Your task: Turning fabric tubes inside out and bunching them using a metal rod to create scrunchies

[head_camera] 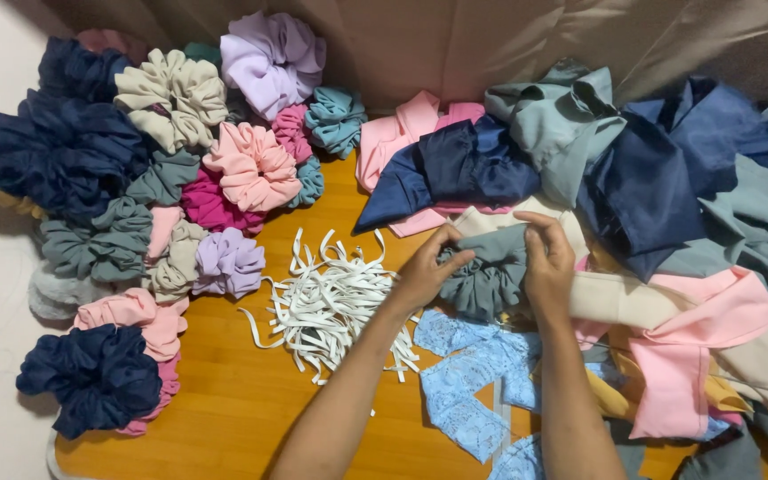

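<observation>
My left hand (426, 271) and my right hand (548, 262) both grip a gathered grey-green fabric scrunchie (488, 277) between them, above the wooden table (233, 400). Fingers of each hand pinch its ruffled edge at the top. Just left of my left hand lies a loose heap of white elastic strips (326, 302). Under my forearms lie pieces of light blue lace fabric (464, 373).
A big pile of finished scrunchies (171, 178) in navy, grey, pink, lilac and beige fills the left side. Loose cloth pieces (668, 204) in navy, grey-blue, pink, cream and mustard are heaped on the right. A beige cloth backdrop (491, 36) hangs behind.
</observation>
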